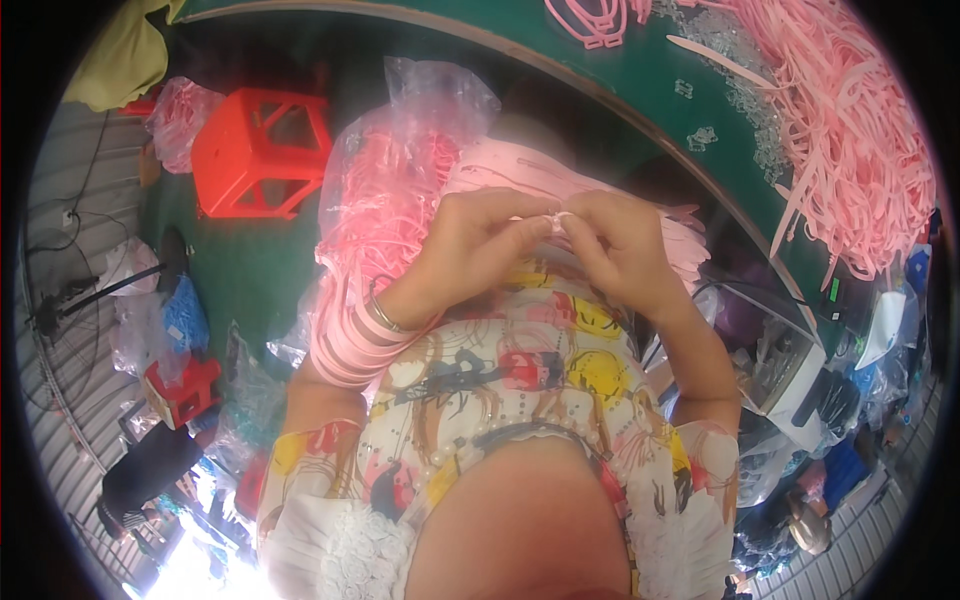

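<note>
In front of my body, my left hand (470,245) and my right hand (625,255) meet fingertip to fingertip. Both are closed in a pinch on the end of a pink strap (558,222); whether a small clear buckle is also between the fingers, I cannot tell. Several finished-looking pink strap loops (345,345) hang around my left forearm, below a bangle (380,312) at the wrist. Across my lap, just beyond the hands, lies a flat bundle of pink straps (510,170). To its left stands a clear plastic bag (375,165) full of pink straps.
A green table (600,90) curves across the far right, with a heap of pink straps (850,140) and scattered small clear buckles (755,120) on it. At the left, a red stool (215,155) stands on the green floor. Plastic bags (185,315) lie further left.
</note>
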The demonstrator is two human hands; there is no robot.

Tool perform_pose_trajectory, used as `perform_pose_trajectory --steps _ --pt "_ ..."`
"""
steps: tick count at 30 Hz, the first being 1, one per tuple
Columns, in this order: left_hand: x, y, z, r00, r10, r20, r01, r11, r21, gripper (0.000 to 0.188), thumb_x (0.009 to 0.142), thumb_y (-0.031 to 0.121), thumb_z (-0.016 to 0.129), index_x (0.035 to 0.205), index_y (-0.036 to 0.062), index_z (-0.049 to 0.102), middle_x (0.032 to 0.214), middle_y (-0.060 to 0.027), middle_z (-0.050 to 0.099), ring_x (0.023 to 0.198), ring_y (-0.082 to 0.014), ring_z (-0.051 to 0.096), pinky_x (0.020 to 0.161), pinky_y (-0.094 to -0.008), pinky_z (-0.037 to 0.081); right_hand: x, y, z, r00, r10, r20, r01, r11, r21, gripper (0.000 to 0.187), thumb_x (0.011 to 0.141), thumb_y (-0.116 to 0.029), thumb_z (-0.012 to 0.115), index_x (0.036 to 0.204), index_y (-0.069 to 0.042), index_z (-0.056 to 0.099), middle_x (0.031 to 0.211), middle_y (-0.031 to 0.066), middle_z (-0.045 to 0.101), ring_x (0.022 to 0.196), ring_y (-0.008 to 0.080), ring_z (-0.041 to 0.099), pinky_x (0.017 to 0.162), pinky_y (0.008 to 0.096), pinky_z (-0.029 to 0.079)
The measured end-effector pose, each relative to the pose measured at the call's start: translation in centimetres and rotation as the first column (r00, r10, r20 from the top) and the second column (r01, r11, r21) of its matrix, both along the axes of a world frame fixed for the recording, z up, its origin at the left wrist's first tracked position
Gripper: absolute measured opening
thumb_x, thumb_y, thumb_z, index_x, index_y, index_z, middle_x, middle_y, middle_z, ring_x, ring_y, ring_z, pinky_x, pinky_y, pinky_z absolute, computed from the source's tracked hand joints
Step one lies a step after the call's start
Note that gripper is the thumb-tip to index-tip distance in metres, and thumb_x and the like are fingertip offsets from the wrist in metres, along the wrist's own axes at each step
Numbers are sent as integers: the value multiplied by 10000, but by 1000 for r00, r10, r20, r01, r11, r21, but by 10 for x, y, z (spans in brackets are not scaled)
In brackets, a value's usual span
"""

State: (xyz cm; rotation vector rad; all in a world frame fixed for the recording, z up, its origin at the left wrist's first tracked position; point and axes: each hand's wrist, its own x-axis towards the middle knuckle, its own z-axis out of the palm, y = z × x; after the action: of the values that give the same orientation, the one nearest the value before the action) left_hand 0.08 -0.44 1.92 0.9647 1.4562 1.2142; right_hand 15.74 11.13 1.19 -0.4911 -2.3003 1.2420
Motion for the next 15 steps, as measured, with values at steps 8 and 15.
perform_pose_trajectory --steps 8,15 --pt "-3 7 2 942 88 323 -24 980 -199 205 930 81 575 1038 -71 659 913 -85 677 795 -88 607 679 -229 506 -6 1 -18 991 -64 -115 107 904 415 80 766 -77 666 817 -50 610 685 89 604 620 274 586 601 385 425" --pt "-3 8 -2 937 62 344 23 971 -237 228 935 104 572 1041 -84 643 887 -85 673 743 -102 615 648 -234 512 -7 2 -15 990 -86 -111 130 862 490 78 758 -69 667 804 -63 603 657 79 580 584 260 555 581 372 403"
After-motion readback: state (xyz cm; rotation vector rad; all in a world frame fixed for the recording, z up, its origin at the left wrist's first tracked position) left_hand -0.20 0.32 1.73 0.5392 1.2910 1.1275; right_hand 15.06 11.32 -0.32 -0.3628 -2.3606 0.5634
